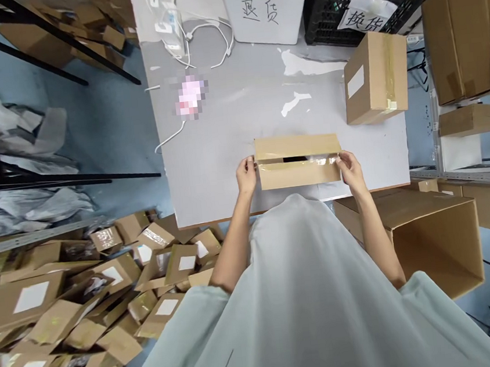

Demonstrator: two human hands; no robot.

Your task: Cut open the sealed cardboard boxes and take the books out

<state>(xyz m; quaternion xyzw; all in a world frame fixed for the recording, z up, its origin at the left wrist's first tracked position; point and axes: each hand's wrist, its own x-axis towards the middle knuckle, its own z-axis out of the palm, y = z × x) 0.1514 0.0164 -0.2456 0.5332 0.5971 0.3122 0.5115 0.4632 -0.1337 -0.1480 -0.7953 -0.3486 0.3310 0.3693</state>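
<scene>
A long, narrow cardboard box [301,176] is at the front edge of the table, directly before me. Its top flaps are parted by a slit, where something dark shows; the rest of the inside is hidden. Shiny tape runs along the nearer flap. My left hand [246,176] grips the box's left end between thumb and fingers. At the right end, my right hand [350,169] pinches the edge near the tape. A taller, taped cardboard box [376,79] with a white label stands apart, to the right on the table.
On the grey table [229,115] lie a blurred pink object [191,96] and a power strip [171,30] with white cables. A white bin [265,12] and a black crate [327,14] stand behind. Opened boxes [86,299] pile up at left; a large carton [435,245] sits at right.
</scene>
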